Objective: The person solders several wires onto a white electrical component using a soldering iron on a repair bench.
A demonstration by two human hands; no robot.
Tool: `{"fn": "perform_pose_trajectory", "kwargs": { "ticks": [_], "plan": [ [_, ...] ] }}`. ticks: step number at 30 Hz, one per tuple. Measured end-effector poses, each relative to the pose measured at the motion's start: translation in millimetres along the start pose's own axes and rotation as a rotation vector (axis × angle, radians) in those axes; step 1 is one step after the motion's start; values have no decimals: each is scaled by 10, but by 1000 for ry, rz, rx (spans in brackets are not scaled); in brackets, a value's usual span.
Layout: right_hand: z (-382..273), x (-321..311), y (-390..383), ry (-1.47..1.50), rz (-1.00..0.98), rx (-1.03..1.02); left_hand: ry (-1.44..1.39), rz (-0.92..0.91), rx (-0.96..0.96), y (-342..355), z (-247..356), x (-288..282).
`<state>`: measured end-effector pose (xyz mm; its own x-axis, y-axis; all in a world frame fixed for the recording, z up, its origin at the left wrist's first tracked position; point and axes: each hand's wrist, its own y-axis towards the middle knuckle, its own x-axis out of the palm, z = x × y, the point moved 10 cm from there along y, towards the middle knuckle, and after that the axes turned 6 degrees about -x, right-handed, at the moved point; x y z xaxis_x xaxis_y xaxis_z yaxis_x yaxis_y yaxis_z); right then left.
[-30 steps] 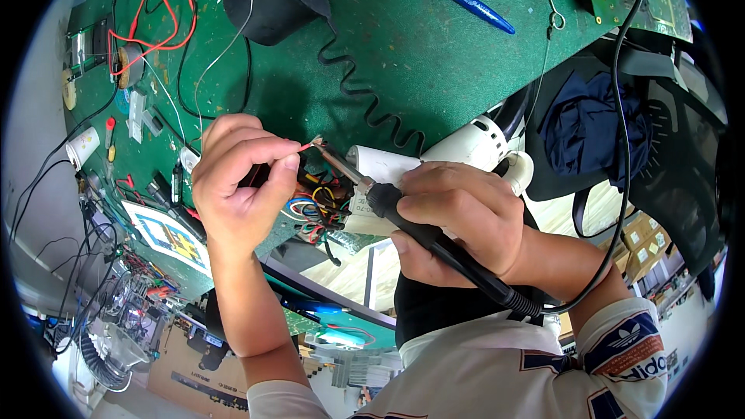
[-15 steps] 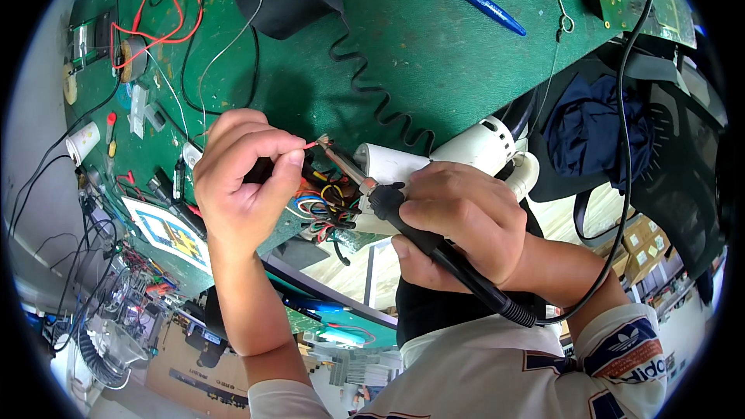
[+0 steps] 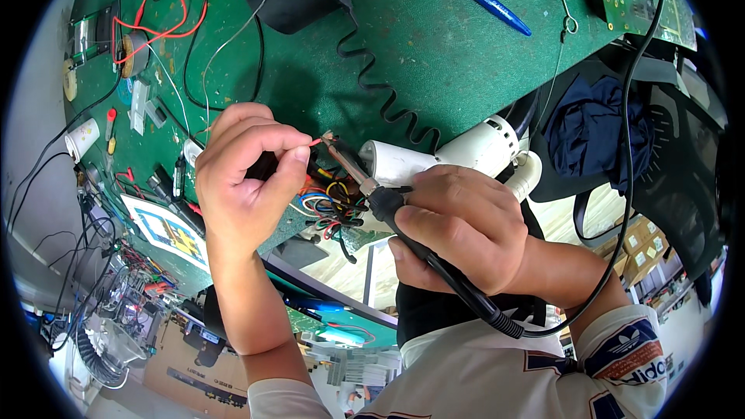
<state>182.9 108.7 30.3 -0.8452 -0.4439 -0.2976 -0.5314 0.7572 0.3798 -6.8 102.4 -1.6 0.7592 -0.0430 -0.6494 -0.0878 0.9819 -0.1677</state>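
Note:
Between the thumb and forefinger of my left hand (image 3: 252, 167) is the end of a thin red wire (image 3: 316, 141). My right hand (image 3: 466, 225) is wrapped around the black handle of a soldering iron (image 3: 386, 203). The iron's metal tip meets the end of the red wire, or lies very close to it, at a small blurred piece there. Just beyond the iron lies a white cylindrical housing (image 3: 397, 161). A bundle of coloured wires (image 3: 334, 200) spills out below the tip, partly hidden by the iron.
Blue-handled cutters (image 3: 485, 1) and a black coiled cord (image 3: 376, 81) lie on the green mat (image 3: 434, 46). Red leads (image 3: 185, 12) sit at the far left. The iron's black cable (image 3: 625, 132) loops at the right. A chair with dark cloth (image 3: 601, 128) stands beside the table.
The view has shifted slightly. My left hand still holds the red wire and the iron tip stays at its end; the iron's handle and cable have tilted a little.

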Motion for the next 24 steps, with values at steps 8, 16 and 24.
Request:
{"fn": "perform_pose_trajectory", "kwargs": {
  "ticks": [8, 16, 24],
  "plan": [
    [-35, 37, -3, -45, -39, -9, -10, -5, -5, 4, 12, 1],
    [-61, 34, -3, -61, -30, -19, -14, -15, -7, 8, 6, -1],
    [-55, 28, 10, -63, -66, -10, -27, -15, -16, 5, -2, -3]
  ]
}}
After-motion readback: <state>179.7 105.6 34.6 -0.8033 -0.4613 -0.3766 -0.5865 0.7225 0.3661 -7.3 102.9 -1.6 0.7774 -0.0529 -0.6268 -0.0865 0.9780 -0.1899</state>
